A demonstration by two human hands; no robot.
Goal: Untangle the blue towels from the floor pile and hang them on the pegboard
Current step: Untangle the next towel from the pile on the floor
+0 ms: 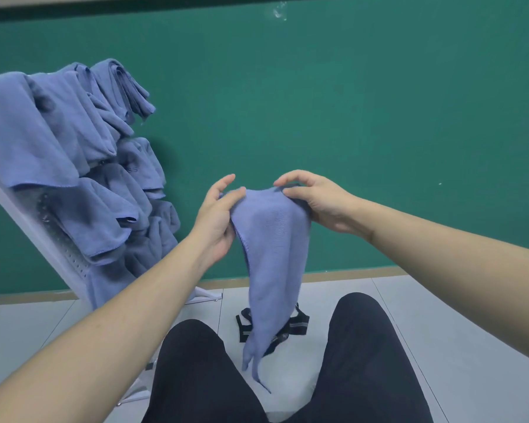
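A blue towel (272, 254) hangs in front of me at chest height, its lower tip reaching down between my knees. My left hand (216, 221) pinches its upper left edge between thumb and fingers. My right hand (313, 198) grips the upper right edge, fingers curled over the fold. The white pegboard (58, 248) leans at the left, tilted, and several blue towels (74, 148) hang draped over it in overlapping layers.
A green wall (379, 132) stands close behind the towel. A black strap with grey stripes (300, 326) lies on the pale tiled floor (440, 346) under the towel. My black-trousered legs (202, 377) fill the bottom. The pegboard's white foot (206, 296) juts out on the floor.
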